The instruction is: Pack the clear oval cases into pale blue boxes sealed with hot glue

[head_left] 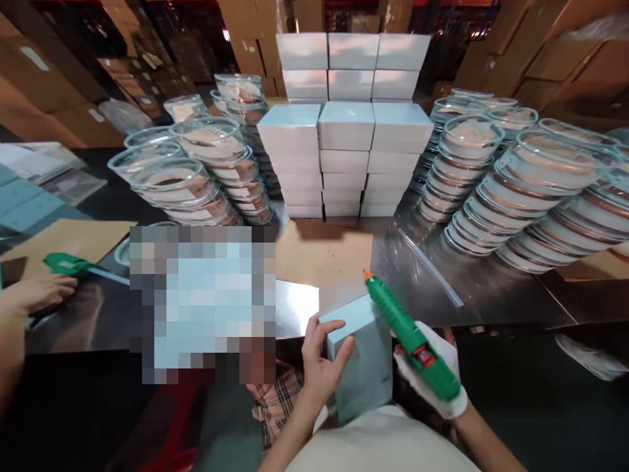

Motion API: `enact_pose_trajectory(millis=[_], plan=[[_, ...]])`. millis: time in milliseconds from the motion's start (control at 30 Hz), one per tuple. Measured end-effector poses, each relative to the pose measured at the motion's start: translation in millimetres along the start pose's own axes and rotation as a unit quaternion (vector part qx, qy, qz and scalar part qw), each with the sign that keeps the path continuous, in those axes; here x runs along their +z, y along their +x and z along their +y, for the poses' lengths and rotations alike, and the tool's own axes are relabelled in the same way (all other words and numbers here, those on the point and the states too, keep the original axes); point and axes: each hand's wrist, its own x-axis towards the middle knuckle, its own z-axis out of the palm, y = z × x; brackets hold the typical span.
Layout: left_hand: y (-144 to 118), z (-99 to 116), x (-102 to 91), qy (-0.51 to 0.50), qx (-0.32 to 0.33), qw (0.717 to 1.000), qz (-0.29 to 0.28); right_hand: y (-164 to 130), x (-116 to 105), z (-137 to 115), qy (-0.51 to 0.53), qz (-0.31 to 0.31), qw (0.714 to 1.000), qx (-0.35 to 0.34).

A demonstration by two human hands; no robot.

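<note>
My left hand (322, 360) is wrapped around the near left side of a pale blue box (366, 367), its thumb and index finger at the upper edge. The box stands tilted against the table's front edge, close to my body. In a white glove, my right hand (455, 408) grips a green hot glue gun (400, 321) to the right of the box. Its orange nozzle points away from me, above the box's far top corner; whether it touches the box I cannot tell. The gun hides most of the right fingers.
Stacked white boxes (346, 128) stand ahead. Piles of round glass dishes with lids (196, 183) rise on both sides. A cardboard sheet (324, 252) and a clear glue stick (432, 269) lie on the metal table (417, 301). At left, another person's hand (49, 292) is by a green glue gun (69, 263).
</note>
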Motion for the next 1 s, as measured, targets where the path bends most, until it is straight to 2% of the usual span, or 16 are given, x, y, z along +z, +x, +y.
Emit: enact_pose_trajectory(millis=[67, 167, 233, 400, 533, 700, 867, 1000], plan=[[1, 4, 3.2, -0.002, 0.008, 1.000, -0.008, -7, 1, -3, -0.066, -0.030, 0.994, -0.078], [1, 7, 6.1, 0.002, 0.027, 1.000, -0.011, -6, 6, -8, -0.164, -0.056, 0.964, -0.203], [1, 8, 7.0, 0.005, 0.042, 0.999, -0.007, -4, 9, -9, -0.181, -0.056, 0.954, -0.234], [-1, 9, 6.8, 0.003, 0.070, 0.998, -0.003, -3, 15, 2, -0.202, -0.052, 0.947, -0.245], [-3, 10, 5.0, 0.003, 0.079, 0.997, 0.004, -4, 10, 8, -0.190, -0.030, 0.955, -0.227], [-5, 8, 1.8, 0.009, 0.084, 0.996, 0.015, -4, -10, 14, -0.183, 0.003, 0.964, -0.195], [-8, 2, -0.4, 0.033, 0.091, 0.995, 0.019, -8, -22, 28, -0.102, -0.014, 0.992, -0.073], [-9, -1, -0.6, 0.029, 0.083, 0.996, 0.019, -10, -20, 32, -0.033, 0.001, 0.999, 0.013]])
